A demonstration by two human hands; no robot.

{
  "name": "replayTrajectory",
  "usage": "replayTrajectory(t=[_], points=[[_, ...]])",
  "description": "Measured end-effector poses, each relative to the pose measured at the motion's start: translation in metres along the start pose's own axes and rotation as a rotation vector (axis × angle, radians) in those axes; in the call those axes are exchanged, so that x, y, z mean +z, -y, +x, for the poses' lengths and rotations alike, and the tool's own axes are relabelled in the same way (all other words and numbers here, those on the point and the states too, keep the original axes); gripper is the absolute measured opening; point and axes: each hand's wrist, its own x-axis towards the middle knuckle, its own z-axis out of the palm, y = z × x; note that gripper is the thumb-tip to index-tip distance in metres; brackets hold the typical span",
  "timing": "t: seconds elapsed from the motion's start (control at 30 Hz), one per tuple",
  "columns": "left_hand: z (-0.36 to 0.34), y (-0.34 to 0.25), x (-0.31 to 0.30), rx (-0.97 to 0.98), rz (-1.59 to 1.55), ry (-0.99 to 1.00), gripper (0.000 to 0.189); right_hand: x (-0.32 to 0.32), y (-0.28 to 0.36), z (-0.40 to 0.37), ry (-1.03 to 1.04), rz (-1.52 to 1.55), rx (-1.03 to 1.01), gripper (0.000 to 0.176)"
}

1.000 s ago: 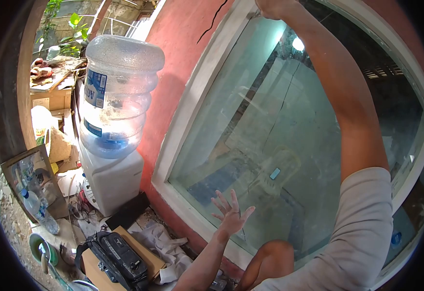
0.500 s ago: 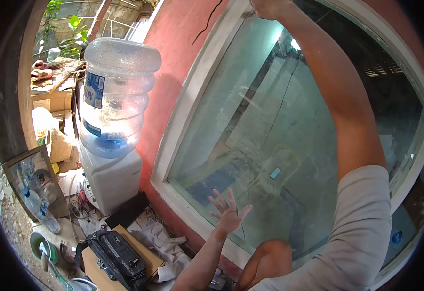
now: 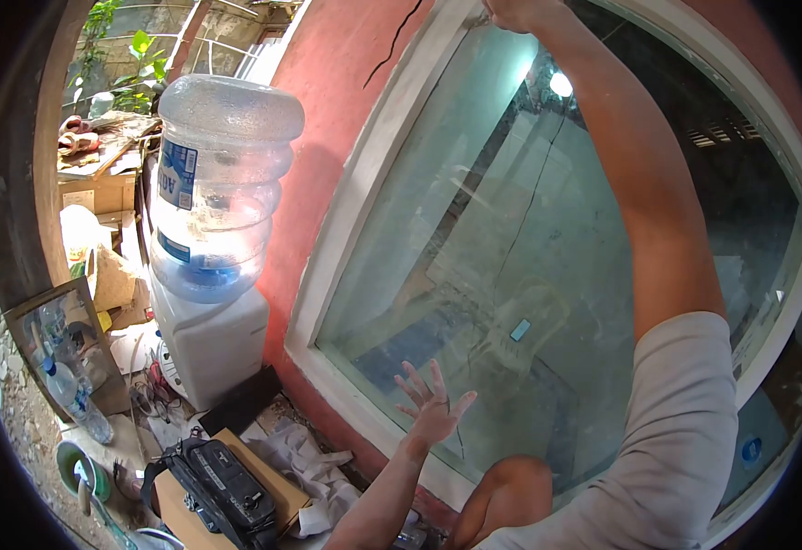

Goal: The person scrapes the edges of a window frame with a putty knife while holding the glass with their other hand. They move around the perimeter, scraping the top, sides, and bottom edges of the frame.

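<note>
My left hand [image 3: 433,408] is raised in front of the lower part of a large glass pane [image 3: 474,321], fingers spread and nothing in them. Up at the top edge of the view, my right hand [image 3: 522,13] is at the upper left corner of the white window frame [image 3: 378,160]. Its fingers look curled in against the frame and are partly cut off, so I cannot tell what they hold. The right arm stretches up across the glass, its grey sleeve at the lower right. A bent knee shows below the pane.
Left of the window, a large water bottle [image 3: 226,174] sits upside down on a white dispenser [image 3: 213,344] by the red wall [image 3: 332,101]. Below are a black bag [image 3: 226,486] on cardboard, a crumpled white cloth [image 3: 304,467], a plastic bottle [image 3: 75,399], a leaning mirror and a green bucket [image 3: 75,463].
My right hand has shifted slightly to the right along the top of the frame, and its arm has moved a little to the left. My left hand keeps its spread pose.
</note>
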Motion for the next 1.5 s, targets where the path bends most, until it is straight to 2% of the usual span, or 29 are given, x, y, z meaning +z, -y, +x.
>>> replayTrajectory(t=[0.43,0.63,0.87,0.97,1.1,1.5], points=[[-0.003,0.003,0.002,0.025,-0.017,-0.019,0.120,0.007,-0.001,-0.007,-0.009,-0.017,-0.025,0.020],[-0.004,0.000,0.000,0.019,-0.018,-0.011,0.121,0.043,0.012,0.001,-0.069,-0.024,-0.046,0.020],[-0.002,0.004,0.002,0.006,0.003,0.004,0.121,0.005,-0.046,-0.028,-0.011,-0.080,-0.039,0.021],[-0.006,0.003,0.004,0.042,-0.025,-0.006,0.121,0.035,-0.037,-0.024,-0.054,-0.085,-0.028,0.021],[0.002,0.005,0.003,0.016,-0.005,-0.014,0.121,0.021,-0.036,-0.028,-0.041,-0.081,-0.042,0.021],[-0.002,0.002,0.002,0.021,-0.012,0.020,0.121,0.041,-0.042,-0.041,-0.157,-0.114,-0.039,0.022]])
